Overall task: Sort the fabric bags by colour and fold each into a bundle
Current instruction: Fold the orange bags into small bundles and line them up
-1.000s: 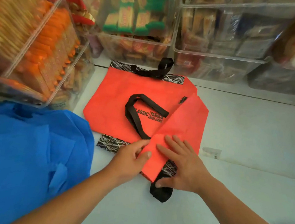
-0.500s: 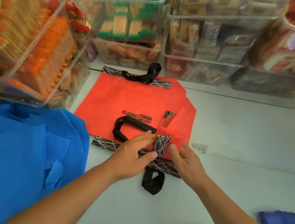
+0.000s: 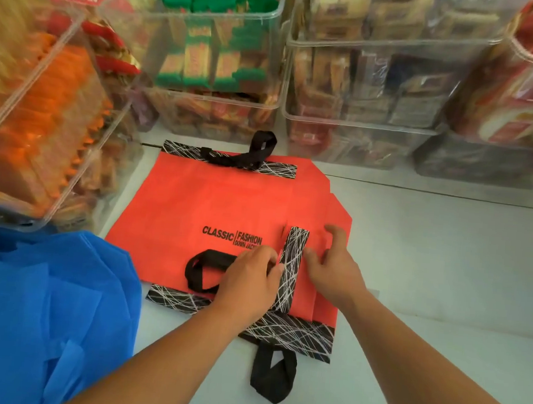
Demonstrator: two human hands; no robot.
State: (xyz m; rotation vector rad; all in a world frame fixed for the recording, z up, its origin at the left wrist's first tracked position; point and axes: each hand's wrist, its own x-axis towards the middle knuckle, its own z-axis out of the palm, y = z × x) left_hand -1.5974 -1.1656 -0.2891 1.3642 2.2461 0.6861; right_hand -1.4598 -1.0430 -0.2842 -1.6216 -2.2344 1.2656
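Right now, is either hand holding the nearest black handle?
No: the black handle lies free; left hand and right hand touch the red bag.

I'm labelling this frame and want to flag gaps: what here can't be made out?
Head view:
- Black print on the red fabric bag: its second line ends under the left hand.
- Black strap handle: partly covered by that hand.
- Blue fabric pile: cut off by the left and bottom edges; bag count unclear.
- Packets in the clear plastic bins: blurred, labels unreadable.
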